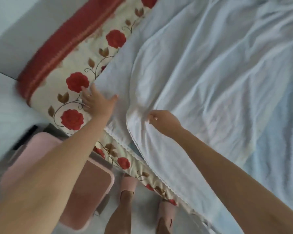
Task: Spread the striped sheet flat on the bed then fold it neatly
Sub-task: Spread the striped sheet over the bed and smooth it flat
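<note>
A pale, faintly striped sheet (201, 68) with a lace-trimmed edge lies wrinkled over most of the bed (85, 53). One layer is doubled back over another near the bed's near edge. My left hand (96, 102) reaches out with straight fingers and presses flat on the lower layer's corner, beside the rose-patterned bedcover. My right hand (161, 120) pinches a bunched fold of the upper layer close to its trimmed edge; creases radiate from the pinch.
The rose-patterned bedcover with a red band (61, 46) shows along the bed's left side and hangs over the near edge. A pink plastic stool (90, 188) stands on the floor by my feet in pink slippers (128, 183). A pale wall is at left.
</note>
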{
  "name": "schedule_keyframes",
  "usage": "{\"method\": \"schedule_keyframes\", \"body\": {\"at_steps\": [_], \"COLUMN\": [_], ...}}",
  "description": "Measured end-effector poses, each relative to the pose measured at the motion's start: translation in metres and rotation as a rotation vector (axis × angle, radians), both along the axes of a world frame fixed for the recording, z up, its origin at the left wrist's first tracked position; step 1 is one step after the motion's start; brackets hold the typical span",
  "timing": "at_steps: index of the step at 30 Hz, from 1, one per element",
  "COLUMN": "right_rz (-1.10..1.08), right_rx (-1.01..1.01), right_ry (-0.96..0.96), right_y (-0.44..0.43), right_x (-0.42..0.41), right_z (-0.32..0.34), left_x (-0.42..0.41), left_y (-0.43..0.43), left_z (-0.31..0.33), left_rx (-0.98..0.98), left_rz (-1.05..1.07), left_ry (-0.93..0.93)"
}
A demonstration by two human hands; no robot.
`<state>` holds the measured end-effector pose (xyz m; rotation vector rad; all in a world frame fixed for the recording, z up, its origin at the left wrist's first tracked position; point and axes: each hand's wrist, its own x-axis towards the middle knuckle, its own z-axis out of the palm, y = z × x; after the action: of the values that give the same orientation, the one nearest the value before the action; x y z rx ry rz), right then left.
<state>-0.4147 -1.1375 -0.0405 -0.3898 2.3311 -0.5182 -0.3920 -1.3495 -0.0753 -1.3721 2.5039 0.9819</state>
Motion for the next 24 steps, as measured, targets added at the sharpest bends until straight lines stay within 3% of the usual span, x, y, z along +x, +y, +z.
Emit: {"method": "schedule_keyframes", "body": {"at_steps": [3,8,11,14,18,20,22,24], "right_rz": [-0.098,-0.221,-0.081,0.089,0.275,0.361,0.367,0.293], "right_rx": [0.048,-0.097,-0.072,-0.074,-0.027,-0.025,-0.081,-0.116], "right_ry": [0.162,0.134,0.151,0.175,0.059,0.031,0.057,0.168], "right_y": [0.009,-0.011,-0.033,-0.056,-0.069,-0.069,-0.071,-0.070], "right_x": [-0.040,-0.097,-0.120,-0.135,-0.156,-0.166,-0.177,-0.195], "right_z": [0.018,0.007,-0.001,-0.008,-0.021,-0.022,-0.020,-0.015], "left_x": [-0.015,-0.017,-0.013,-0.003,0.014,0.015,0.017,0.019], "left_y": [-0.025,-0.054,-0.075,-0.093,-0.107,-0.106,-0.105,-0.100], "left_z": [0.001,0.005,0.005,-0.001,-0.011,-0.011,-0.015,-0.024], "left_rx": [-0.027,-0.128,-0.074,-0.076,-0.143,-0.283,-0.412,-0.468], "left_rz": [0.122,-0.097,-0.301,-0.306,-0.277,-0.384,-0.422,-0.300], "left_ry": [-0.026,-0.070,0.125,0.228,0.231,0.240,0.202,0.107]}}
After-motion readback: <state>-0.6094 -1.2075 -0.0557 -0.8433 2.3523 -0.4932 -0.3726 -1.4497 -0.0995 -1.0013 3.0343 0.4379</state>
